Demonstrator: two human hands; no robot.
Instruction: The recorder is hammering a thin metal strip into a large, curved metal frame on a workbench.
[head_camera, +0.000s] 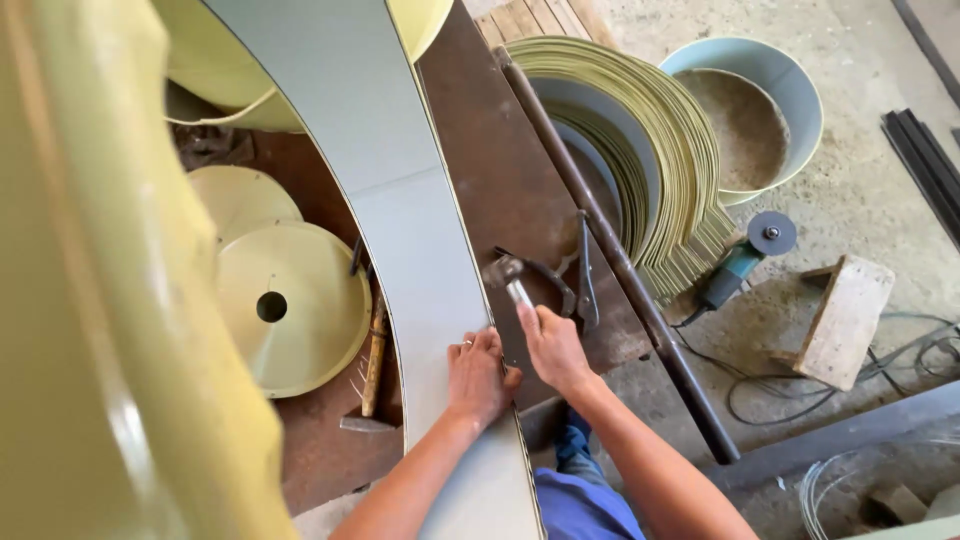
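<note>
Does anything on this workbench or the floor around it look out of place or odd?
Little stands out. An angle grinder lies on the dusty floor beside a wooden block, with cables trailing in loose loops. On the rusty bench, the left hand presses a curved grey sheet strip while the right hand grips a hammer.

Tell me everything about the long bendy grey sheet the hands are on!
The curved grey sheet looks like thin painted metal, pale grey on top with a yellowish edge. It sweeps in an arc from the top of the picture down to the person's lap, lying across a rusty brown workbench. The left hand presses flat on it; the right hand works a hammer at its edge.
</note>
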